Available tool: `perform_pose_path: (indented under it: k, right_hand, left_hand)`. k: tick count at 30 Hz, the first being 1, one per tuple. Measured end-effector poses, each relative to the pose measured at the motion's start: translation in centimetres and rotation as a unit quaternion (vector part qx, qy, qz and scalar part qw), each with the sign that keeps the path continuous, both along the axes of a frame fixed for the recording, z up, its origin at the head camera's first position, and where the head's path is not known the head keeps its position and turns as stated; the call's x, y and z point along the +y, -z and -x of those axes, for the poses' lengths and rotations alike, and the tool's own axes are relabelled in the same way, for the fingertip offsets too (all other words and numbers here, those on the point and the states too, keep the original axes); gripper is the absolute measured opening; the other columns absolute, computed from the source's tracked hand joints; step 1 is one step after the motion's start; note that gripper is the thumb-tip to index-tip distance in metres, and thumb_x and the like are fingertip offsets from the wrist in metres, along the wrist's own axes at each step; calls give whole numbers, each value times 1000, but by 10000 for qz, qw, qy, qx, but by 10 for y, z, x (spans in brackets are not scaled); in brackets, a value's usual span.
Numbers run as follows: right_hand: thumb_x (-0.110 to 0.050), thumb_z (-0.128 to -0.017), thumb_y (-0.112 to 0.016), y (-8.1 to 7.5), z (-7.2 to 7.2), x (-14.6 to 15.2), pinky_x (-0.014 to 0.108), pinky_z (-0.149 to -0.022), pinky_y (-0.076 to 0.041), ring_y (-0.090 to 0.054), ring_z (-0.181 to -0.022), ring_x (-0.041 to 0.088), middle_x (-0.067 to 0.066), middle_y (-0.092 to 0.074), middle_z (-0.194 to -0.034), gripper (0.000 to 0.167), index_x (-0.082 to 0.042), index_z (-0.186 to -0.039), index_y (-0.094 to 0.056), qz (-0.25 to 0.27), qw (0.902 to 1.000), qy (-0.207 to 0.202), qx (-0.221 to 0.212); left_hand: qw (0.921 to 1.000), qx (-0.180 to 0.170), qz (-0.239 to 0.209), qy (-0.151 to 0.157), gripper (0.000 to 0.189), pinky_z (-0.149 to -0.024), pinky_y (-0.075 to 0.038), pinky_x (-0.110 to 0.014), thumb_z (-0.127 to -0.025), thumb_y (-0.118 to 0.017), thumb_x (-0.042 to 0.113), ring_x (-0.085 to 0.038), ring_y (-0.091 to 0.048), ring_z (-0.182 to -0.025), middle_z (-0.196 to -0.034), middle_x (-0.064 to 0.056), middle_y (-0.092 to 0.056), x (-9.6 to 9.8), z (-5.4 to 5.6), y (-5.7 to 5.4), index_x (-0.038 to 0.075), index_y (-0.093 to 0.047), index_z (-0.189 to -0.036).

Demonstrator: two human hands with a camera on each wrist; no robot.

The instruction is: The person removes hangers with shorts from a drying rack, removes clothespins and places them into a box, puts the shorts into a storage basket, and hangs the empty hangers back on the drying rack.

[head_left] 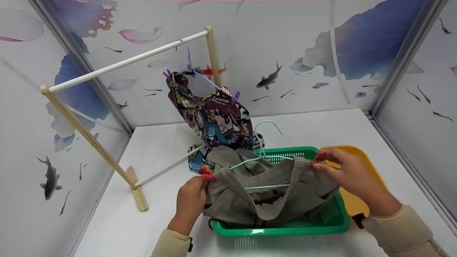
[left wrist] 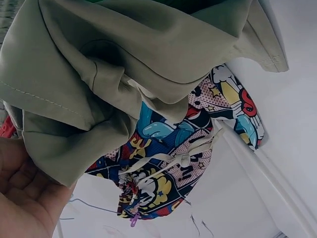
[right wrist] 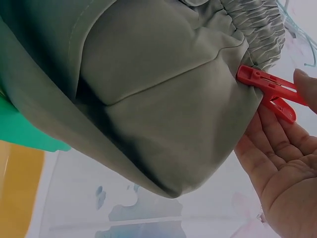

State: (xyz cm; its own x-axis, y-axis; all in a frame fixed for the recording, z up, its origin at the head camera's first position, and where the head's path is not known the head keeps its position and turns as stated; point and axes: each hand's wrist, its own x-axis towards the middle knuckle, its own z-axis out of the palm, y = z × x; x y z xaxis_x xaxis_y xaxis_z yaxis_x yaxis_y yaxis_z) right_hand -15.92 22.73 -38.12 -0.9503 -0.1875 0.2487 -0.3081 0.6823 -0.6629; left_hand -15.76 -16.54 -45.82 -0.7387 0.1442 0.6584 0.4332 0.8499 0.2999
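Note:
Grey-green elastic-waist pants (head_left: 303,189) hang open at the waist on a light-blue hanger (head_left: 266,187), partly over and inside a green basket (head_left: 285,231). A red clothespin (head_left: 206,172) is at the left end of the waistband, pinched at the fingertips of my left hand (head_left: 191,200). At the right end, my right hand (head_left: 351,175) pinches another red clothespin (right wrist: 267,87). In the right wrist view its thumb lies on one arm of the pin, whose jaws bite the waistband. The left fingertips are largely hidden in the left wrist view, below the pants cloth (left wrist: 59,129).
A wood-and-white drying rack (head_left: 132,60) stands at the left. From its bar hangs a colourful printed garment (head_left: 221,121) on a blue hanger, with purple clothespins (head_left: 235,97). A yellow tray (head_left: 357,203) lies right of the basket. Printed walls enclose the white table (head_left: 157,232).

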Motion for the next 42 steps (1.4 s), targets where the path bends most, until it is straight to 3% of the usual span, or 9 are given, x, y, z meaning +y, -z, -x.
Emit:
perform_pose_path:
  k: [3,8,10,15,22,29,36,42]
  right_hand:
    - [-31,-88,-71,2,-1,1,45,-90,-51,-64,-105,30,3,-69,-101,29,-7,-105,-66,51,10000,17,60]
    - [-25,-85,-74,7,-1,2,14,-87,-49,-64,-100,11,-3,-69,-96,24,-9,-102,-67,235,9994,21,245]
    - [-23,-85,-75,9,-1,2,8,-85,-46,-64,-98,10,-3,-69,-96,23,-9,-101,-67,324,9991,-2,290]
    - [-22,-84,-75,12,-1,3,19,-85,-52,-66,-100,18,-1,-69,-97,24,-8,-102,-67,410,9988,-1,275]
    - [-17,-84,-74,14,-2,4,6,-79,-45,-56,-94,-9,-1,-69,-94,18,-8,-99,-69,562,9976,62,405]
    - [-5,-81,-74,17,-2,4,6,-76,-47,-58,-85,-1,0,-69,-90,16,-8,-97,-71,765,9934,-79,846]
    - [5,-75,-76,17,-1,3,6,-72,-48,-57,-80,-1,-1,-68,-86,23,-8,-93,-72,863,9861,-136,1417]
    - [6,-76,-75,17,-2,4,6,-72,-47,-57,-81,0,-2,-69,-87,23,-9,-93,-73,893,9852,-134,1456]
  left_hand:
    - [10000,93,18,11,7,-66,-57,-37,-80,-72,-4,-24,-67,-72,-79,-10,-69,0,1,1,1,-67,-81]
    - [9993,365,37,61,11,-65,-57,-36,-78,-73,-7,-24,-67,-72,-79,-10,-68,0,2,5,1,-67,-82]
    - [9992,407,15,63,12,-65,-57,-36,-77,-73,-7,-24,-66,-73,-79,-10,-68,0,3,5,2,-67,-82]
    - [9992,376,-96,8,14,-67,-58,-36,-77,-72,-10,-24,-66,-73,-79,-10,-68,0,2,6,1,-67,-83]
    - [9986,472,-236,-24,16,-67,-58,-36,-76,-70,-14,-23,-66,-73,-79,-9,-67,-2,3,10,1,-66,-82]
    - [9980,593,-231,-61,17,-67,-58,-37,-75,-70,-14,-24,-66,-74,-80,-10,-67,-2,3,13,0,-67,-83]
    - [9971,722,-226,-54,18,-70,-58,-35,-74,-71,-14,-23,-67,-76,-81,-10,-68,-1,1,14,1,-67,-84]
    - [9979,594,-253,-63,16,-71,-58,-35,-76,-71,-13,-24,-68,-77,-82,-12,-69,-2,0,15,0,-68,-85]
